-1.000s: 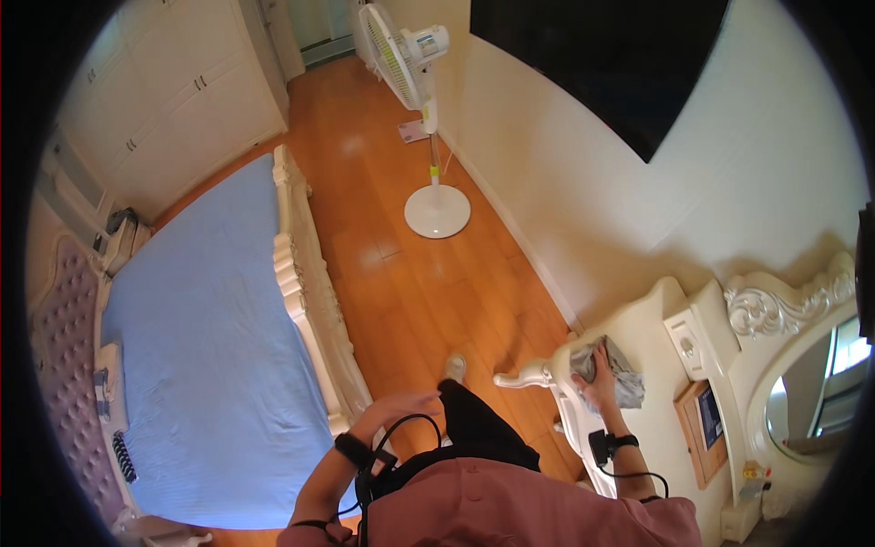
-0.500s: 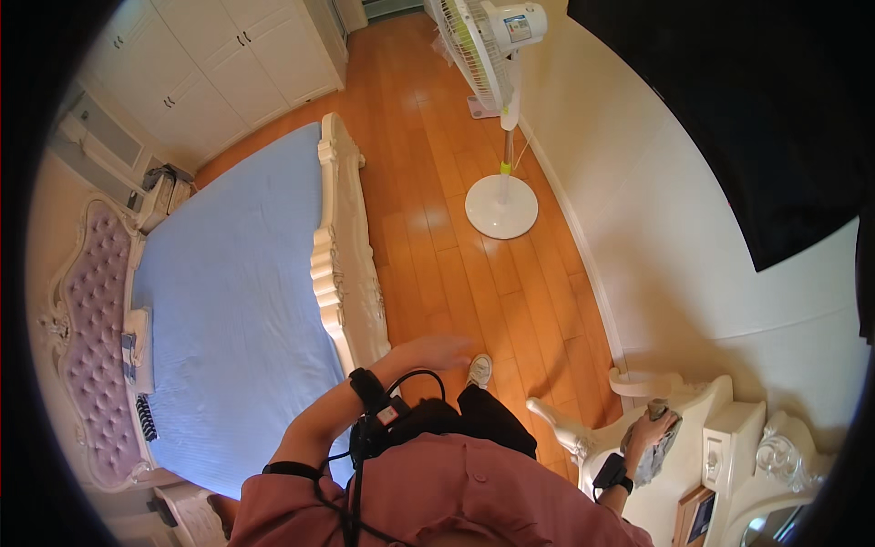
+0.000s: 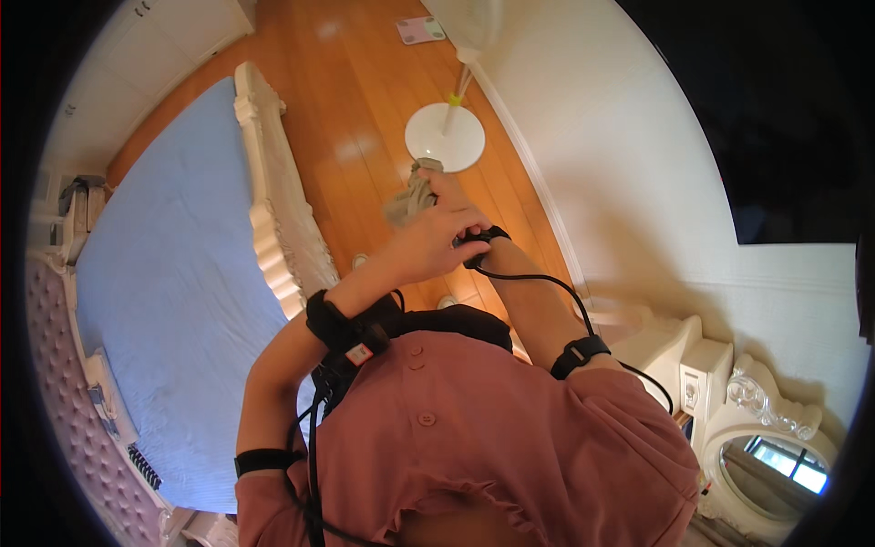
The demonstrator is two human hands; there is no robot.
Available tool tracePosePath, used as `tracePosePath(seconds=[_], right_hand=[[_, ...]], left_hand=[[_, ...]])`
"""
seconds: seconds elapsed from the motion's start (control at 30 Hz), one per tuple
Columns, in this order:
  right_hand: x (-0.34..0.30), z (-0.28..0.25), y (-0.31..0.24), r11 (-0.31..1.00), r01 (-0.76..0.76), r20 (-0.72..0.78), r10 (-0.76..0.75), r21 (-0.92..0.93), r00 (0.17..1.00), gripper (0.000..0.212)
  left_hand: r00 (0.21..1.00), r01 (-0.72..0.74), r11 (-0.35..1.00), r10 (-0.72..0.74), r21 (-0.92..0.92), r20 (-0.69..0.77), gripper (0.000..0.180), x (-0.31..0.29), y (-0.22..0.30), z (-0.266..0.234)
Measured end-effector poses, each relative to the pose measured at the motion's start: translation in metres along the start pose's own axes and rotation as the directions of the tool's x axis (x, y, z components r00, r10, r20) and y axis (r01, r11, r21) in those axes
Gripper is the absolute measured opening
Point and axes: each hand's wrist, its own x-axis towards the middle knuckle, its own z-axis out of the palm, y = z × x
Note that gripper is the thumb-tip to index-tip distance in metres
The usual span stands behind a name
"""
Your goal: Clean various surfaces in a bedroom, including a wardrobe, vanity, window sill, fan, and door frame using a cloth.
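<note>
Viewing from the head camera, a crumpled grey cloth (image 3: pixel 415 193) is seen raised in front of the chest, held out over the wooden floor (image 3: pixel 346 118) and apart from every surface. The cloth is pinched at its near end by the right hand (image 3: pixel 451 196), whose fingers are curled shut on the fabric so that the rest hangs free toward the far side. The left hand (image 3: pixel 428 244) is laid just beside and partly over the right wrist, fingers bent; whether the cloth itself is gripped by it cannot be told, since the contact is hidden behind the knuckles. Black straps and a cable are worn on both forearms. To the left, a bed with a blue sheet (image 3: pixel 164 273) is bounded by a white carved footboard (image 3: pixel 278 219). Far from the body, the round white base of a standing fan (image 3: pixel 444 137) rests on the floor, and a small bathroom scale (image 3: pixel 421 29) lies beyond it. At the near right, a white dressing table with an oval mirror (image 3: pixel 775 456) stands against the cream wall. Compared with the earlier frames, the right hand has been lifted away from the dressing table, where the cloth was then held, and the cloth has been carried up to the centre; the left hand has been brought forward from the waist to meet it.
</note>
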Motion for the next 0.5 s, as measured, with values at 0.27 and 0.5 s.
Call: tracePosePath(seconds=[0.27,0.5], right_hand=[[0.113,0.08,-0.039,0.881,0.3,-0.067,-0.346,-0.365,0.936,0.029],[0.174,0.114,-0.047,0.799,-0.567,0.151,0.547,0.2,0.824,0.034]], left_hand=[[0.931,-0.056,0.962,0.147,0.269,-0.333,0.043,-0.028,-0.051,-0.109],[0.989,0.112,0.994,-0.112,-0.001,-0.097,0.04,-0.018,-0.092,-0.147]])
